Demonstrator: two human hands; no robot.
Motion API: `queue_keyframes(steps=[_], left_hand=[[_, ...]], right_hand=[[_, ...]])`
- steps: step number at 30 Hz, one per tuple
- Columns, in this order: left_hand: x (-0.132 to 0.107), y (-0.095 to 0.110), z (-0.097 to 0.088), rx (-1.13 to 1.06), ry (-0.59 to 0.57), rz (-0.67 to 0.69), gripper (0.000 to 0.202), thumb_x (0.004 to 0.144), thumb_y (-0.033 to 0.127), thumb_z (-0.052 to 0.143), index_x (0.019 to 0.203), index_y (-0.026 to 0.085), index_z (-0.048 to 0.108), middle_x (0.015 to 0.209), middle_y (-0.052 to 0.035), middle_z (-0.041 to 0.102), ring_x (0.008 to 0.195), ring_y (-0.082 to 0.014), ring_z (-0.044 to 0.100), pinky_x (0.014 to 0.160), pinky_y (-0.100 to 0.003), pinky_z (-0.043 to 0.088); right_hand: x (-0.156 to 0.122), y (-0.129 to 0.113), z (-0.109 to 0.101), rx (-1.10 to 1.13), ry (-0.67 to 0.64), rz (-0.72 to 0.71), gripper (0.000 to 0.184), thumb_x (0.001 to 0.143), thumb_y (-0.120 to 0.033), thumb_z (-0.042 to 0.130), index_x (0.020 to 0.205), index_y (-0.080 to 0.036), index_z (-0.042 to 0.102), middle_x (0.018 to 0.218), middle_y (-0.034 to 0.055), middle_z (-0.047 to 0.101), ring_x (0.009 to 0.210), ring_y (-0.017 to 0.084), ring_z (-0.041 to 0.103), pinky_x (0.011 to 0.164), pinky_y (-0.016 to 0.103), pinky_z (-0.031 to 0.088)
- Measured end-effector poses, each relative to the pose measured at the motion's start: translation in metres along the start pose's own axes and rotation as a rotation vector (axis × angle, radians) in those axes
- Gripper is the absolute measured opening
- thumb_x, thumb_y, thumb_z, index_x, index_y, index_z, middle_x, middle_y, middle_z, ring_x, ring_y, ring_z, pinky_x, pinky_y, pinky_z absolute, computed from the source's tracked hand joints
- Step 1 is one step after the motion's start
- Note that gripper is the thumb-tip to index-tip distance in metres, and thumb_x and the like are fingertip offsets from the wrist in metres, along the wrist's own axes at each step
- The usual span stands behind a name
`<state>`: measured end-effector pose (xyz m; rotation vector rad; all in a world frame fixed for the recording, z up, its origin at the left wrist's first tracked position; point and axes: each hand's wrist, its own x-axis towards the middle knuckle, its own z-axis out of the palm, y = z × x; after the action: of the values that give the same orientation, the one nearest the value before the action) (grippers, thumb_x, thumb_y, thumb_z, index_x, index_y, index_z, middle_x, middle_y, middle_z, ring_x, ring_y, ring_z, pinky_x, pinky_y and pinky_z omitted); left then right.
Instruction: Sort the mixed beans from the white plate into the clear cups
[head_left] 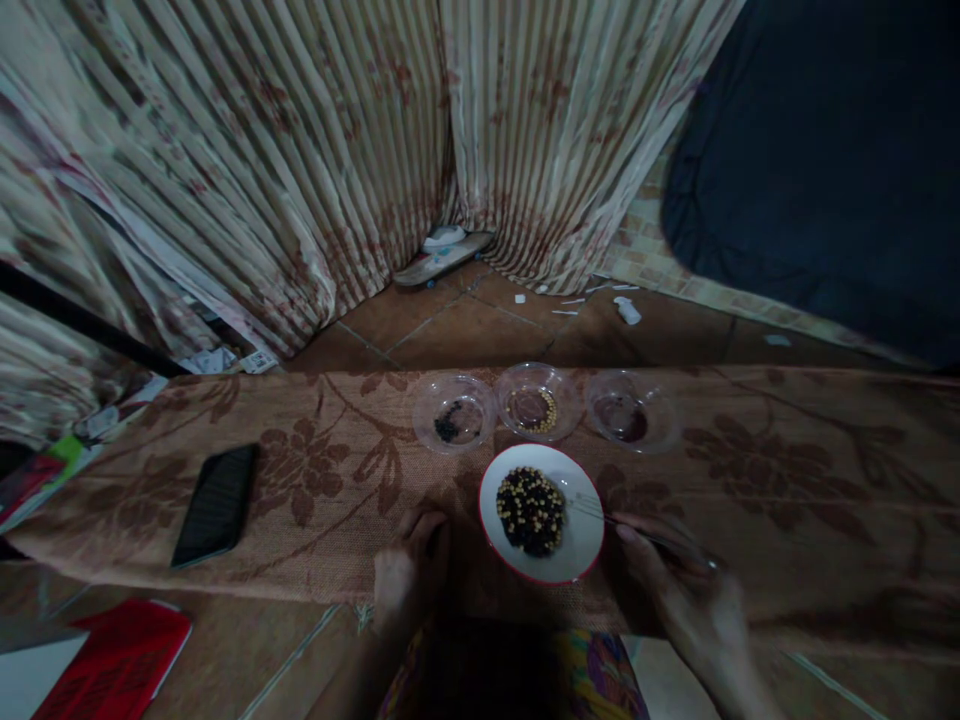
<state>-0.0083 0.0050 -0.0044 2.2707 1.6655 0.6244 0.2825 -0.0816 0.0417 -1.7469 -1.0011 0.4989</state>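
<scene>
A white plate with a red rim [581, 545] lies on a brown flowered cloth [750, 470] and holds a heap of mixed dark and pale beans [531, 510]. My right hand [675, 590] is closed on thin metal tweezers [600, 514] whose tips reach over the plate's right side. My left hand [409, 570] rests on the cloth left of the plate, its fingers curled under. Behind the plate stand three clear bowls: the left bowl [454, 414] holds dark beans, the middle bowl [535, 402] pale beans, the right bowl [631, 412] something reddish.
A black phone [216, 503] lies on the cloth at the left. A red book [112, 660] lies on the tiled floor at the lower left. Striped curtains [300, 150] hang behind, with a sandal [442, 255] at their foot. A dark cloth [825, 150] fills the upper right.
</scene>
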Motion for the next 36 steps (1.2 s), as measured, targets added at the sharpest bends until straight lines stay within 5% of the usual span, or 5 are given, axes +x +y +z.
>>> queue_keyframes(steps=[5,14,21,28,36], left_hand=[[0.0,0.004,-0.001,0.022,-0.002,-0.058,0.02,0.098,0.03,0.051,0.098,0.027,0.071,0.105,0.0001,0.073,0.079,-0.0122,0.071,0.058,-0.019,0.049],[-0.001,0.004,-0.001,-0.021,0.036,-0.009,0.022,0.099,0.029,0.048,0.098,0.027,0.07,0.1,-0.0008,0.072,0.079,-0.0126,0.071,0.064,-0.02,0.053],[-0.002,0.001,0.006,-0.022,-0.007,-0.03,0.019,0.098,0.027,0.05,0.099,0.026,0.069,0.104,-0.0012,0.071,0.085,-0.0125,0.07,0.065,-0.019,0.051],[-0.002,0.002,0.005,-0.044,0.008,-0.015,0.019,0.098,0.028,0.049,0.097,0.025,0.068,0.102,-0.0022,0.07,0.084,-0.0126,0.069,0.068,-0.02,0.05],[-0.002,0.002,0.004,-0.017,0.011,-0.004,0.019,0.099,0.03,0.05,0.099,0.026,0.069,0.101,-0.0011,0.07,0.083,-0.0131,0.068,0.065,-0.02,0.048]], right_hand=[[0.024,-0.015,0.005,0.06,0.086,-0.013,0.026,0.078,-0.046,0.075,0.086,-0.022,0.079,0.094,0.0094,0.077,0.086,0.025,0.072,0.073,0.037,0.059],[0.087,-0.018,0.053,0.146,0.17,-0.131,0.026,0.082,-0.041,0.07,0.089,-0.018,0.078,0.099,0.0111,0.078,0.098,0.026,0.072,0.096,0.048,0.053],[0.049,-0.023,0.023,0.126,0.248,0.013,0.03,0.076,-0.045,0.075,0.085,-0.016,0.078,0.091,0.0116,0.079,0.088,0.029,0.074,0.086,0.045,0.057],[0.0,0.006,-0.016,-0.014,-0.046,0.18,0.035,0.071,-0.052,0.078,0.085,-0.02,0.08,0.091,0.0102,0.079,0.087,0.03,0.075,0.074,0.039,0.061],[-0.009,0.0,-0.007,-0.121,-0.107,0.077,0.037,0.078,-0.056,0.071,0.087,-0.021,0.08,0.095,0.0101,0.078,0.092,0.029,0.073,0.08,0.04,0.061]])
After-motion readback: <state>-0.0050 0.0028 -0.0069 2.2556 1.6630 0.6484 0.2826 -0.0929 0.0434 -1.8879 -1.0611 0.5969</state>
